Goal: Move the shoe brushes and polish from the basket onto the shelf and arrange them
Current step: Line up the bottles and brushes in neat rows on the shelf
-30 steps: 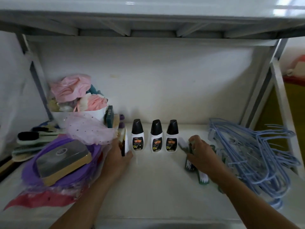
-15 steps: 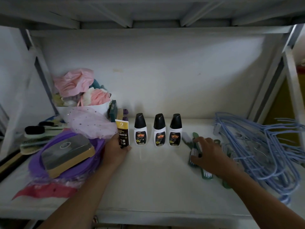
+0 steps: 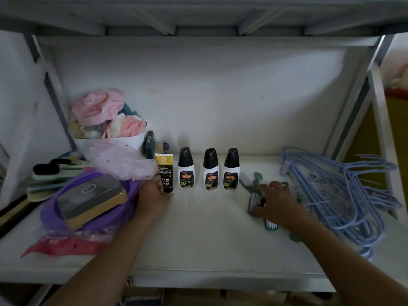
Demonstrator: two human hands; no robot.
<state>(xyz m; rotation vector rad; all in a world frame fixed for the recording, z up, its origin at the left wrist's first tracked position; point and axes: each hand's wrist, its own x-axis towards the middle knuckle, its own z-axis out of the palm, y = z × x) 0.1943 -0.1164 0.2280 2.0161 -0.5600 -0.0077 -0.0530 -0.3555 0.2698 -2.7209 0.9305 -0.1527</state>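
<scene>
By the left hand (image 3: pixel 154 194) an upright yellow-and-black polish tube (image 3: pixel 165 173) is gripped at its lower end, just right of the purple plastic basket (image 3: pixel 49 214) on the white shelf (image 3: pixel 209 235). Three white black-capped polish bottles (image 3: pixel 210 171) are lined up beside the tube. Green-handled white-bristled brushes (image 3: pixel 254 200) are pressed under the right hand (image 3: pixel 277 200), fingers spread, near pale blue wire hangers (image 3: pixel 344 195).

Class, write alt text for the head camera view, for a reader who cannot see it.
On a white shelf, a person's left hand holds a black-and-yellow tube upright beside three black-capped white polish bottles, while the right hand rests on green brushes. Blue hangers lie at right; a purple basket sits at left.
</scene>
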